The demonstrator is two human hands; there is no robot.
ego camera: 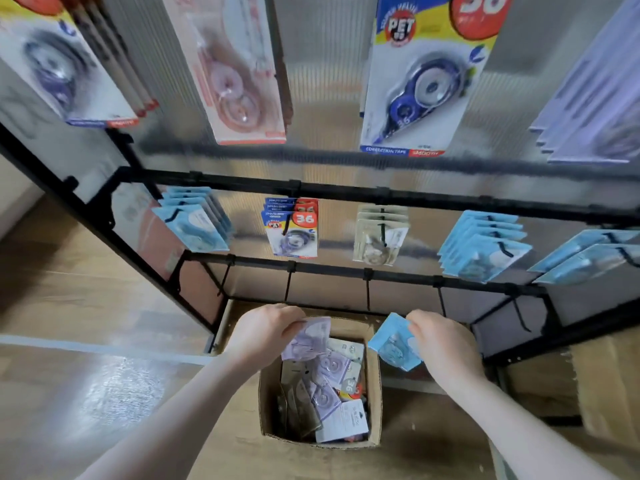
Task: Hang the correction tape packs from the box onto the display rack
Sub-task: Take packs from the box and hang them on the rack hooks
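The rack (346, 194) stands before you, packs hanging from its hooks. Below it sits the box (375, 393), with more packs inside. Your left hand (263, 332) grips a purple pack (310, 337) over the box; your right hand (440, 341) grips a blue pack (393, 344) above its right edge.

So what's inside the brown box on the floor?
The cardboard box holds a loose pile of correction tape packs, mostly purple and white. The left hand grips a purple pack above it. Packs underneath and the box's bottom are covered.
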